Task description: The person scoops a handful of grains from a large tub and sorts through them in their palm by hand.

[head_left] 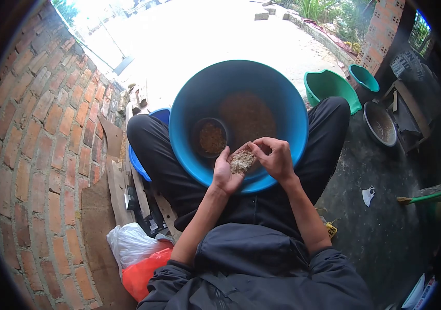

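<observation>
My left hand is closed round a pale, rough, fibrous clump, which lies across its palm and fingers. Beside it, my right hand is closed in a pinch, its fingertips at the clump's upper right edge; whatever is between them is too small to make out. Both hands are over the near side of a large blue tub between my legs. Inside the tub, at the left, stands a small dark bowl with orange-brown bits in it. A brown patch of loose material covers part of the tub's bottom.
A brick wall rises at the left, with wooden planks and white and red plastic bags along it. To the right are green basins, a metal bowl, a white mask and a green-handled broom on the dark floor.
</observation>
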The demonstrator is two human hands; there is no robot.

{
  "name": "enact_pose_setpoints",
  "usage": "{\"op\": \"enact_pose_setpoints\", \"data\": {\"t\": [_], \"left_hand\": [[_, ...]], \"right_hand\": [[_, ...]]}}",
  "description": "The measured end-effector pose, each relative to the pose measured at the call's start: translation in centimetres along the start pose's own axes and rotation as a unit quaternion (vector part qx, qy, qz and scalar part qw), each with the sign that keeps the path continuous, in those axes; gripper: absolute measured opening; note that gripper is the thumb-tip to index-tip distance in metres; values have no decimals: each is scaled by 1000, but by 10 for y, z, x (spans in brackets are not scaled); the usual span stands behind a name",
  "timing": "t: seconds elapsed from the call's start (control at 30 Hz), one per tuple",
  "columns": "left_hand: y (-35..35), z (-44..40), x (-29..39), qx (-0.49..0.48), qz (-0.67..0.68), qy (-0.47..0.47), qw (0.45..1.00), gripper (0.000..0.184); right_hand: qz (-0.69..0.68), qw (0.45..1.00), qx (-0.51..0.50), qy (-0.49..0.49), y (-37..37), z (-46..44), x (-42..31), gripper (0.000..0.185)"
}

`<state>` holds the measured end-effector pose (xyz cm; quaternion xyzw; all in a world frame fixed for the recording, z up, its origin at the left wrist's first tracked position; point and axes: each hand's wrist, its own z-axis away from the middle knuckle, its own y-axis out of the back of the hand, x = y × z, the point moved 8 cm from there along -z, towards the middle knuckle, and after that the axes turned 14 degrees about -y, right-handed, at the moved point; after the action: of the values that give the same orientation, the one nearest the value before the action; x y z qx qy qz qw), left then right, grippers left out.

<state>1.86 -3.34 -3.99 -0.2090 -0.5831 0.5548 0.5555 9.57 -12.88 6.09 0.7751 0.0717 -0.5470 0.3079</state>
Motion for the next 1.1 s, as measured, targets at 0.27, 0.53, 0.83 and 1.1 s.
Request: {"op": "enact_pose_setpoints", "data": {"t": [0.27, 0.53, 0.83, 1.1], "left_hand": [[-1, -5, 11, 58, 45, -73, 995, 62], [-10, 2, 11, 41, -4, -62, 997, 56], [-4, 0, 6, 39, -20, -34, 998, 57], [3, -4, 4, 31, -16, -32, 999, 59]], "right_hand": [[-21, 999, 23, -20, 7, -2, 1, 16], [19, 1000, -18, -5, -3, -1, 2, 16], [-12, 1000, -19, -2, 1, -1, -4, 16], [-9, 999, -33, 2, -1, 0, -5, 17]]}}
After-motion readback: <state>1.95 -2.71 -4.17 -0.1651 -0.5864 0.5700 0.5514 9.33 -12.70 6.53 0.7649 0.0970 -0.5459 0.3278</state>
